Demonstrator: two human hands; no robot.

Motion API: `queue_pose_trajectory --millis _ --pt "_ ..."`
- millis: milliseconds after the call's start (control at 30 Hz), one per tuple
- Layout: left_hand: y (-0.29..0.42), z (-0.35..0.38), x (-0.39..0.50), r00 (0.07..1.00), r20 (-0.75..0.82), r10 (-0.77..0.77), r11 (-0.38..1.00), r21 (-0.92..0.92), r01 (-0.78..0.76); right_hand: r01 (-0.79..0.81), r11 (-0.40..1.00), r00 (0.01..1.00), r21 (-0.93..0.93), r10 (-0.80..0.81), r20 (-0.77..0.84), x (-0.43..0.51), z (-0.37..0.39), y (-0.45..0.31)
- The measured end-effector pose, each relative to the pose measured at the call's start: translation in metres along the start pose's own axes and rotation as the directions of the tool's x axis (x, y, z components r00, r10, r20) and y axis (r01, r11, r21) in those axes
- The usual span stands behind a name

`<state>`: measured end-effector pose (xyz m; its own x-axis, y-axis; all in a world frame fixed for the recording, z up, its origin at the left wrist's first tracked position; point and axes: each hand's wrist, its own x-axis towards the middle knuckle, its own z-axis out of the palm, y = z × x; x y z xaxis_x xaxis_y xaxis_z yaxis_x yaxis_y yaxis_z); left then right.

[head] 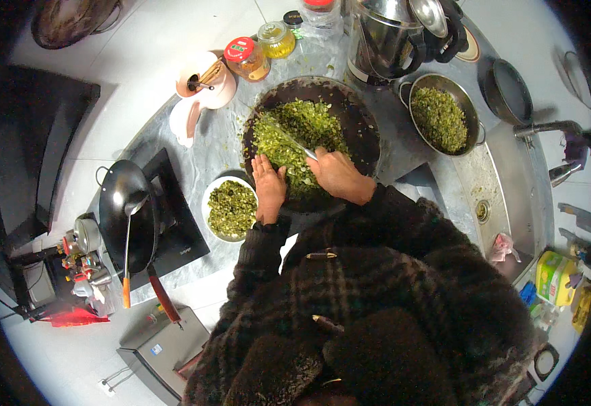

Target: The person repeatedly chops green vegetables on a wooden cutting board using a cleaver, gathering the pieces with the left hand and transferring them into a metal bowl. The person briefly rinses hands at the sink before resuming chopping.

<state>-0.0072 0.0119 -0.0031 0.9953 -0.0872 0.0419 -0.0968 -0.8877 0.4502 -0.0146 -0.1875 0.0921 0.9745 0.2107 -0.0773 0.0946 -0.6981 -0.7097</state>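
My right hand (340, 174) grips a knife (295, 143) whose blade points up and left over a heap of finely chopped green vegetable (303, 122). The heap lies on a dark round chopping board (364, 127). My left hand (270, 187) rests flat with nothing held, palm down at the lower left edge of the heap, its thumb apart from the fingers. Just left of that wrist stands a white bowl (207, 218) filled with chopped greens. A two-handled metal pan (474, 114) at the right also holds chopped greens.
A black wok (123, 218) with a ladle (128, 243) across it sits on the cooktop (184, 238) at left. Behind the board are a red-lidded jar (249, 63), a glass jar of yellow contents (276, 43) and a steel pot (379, 43). The sink (521, 203) lies at right.
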Motion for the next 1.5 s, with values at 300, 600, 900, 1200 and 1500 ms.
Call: queue_pose_trajectory --millis 300,600,900,1200,1500 --pt "-0.001 0.002 0.000 0.999 0.036 -0.034 0.999 0.009 0.034 -0.111 0.993 0.993 0.044 0.113 -0.047 -0.003 0.003 0.011" --pt "0.000 0.000 0.000 1.000 -0.012 0.014 1.000 0.012 -0.014 -0.119 0.990 0.992 0.079 0.123 -0.042 -0.008 -0.002 0.019" --pt "-0.001 -0.001 -0.002 1.000 0.020 0.001 1.000 0.026 -0.001 -0.113 0.989 0.990 0.097 0.120 -0.077 -0.011 -0.011 0.032" --pt "-0.003 0.002 -0.002 0.998 -0.041 0.040 0.999 0.016 -0.039 -0.144 0.986 0.984 0.087 0.152 -0.091 -0.010 -0.012 0.043" --pt "-0.006 0.006 0.000 1.000 -0.017 0.017 1.000 0.024 -0.016 -0.151 0.985 0.975 0.082 0.162 -0.153 -0.016 -0.007 0.046"
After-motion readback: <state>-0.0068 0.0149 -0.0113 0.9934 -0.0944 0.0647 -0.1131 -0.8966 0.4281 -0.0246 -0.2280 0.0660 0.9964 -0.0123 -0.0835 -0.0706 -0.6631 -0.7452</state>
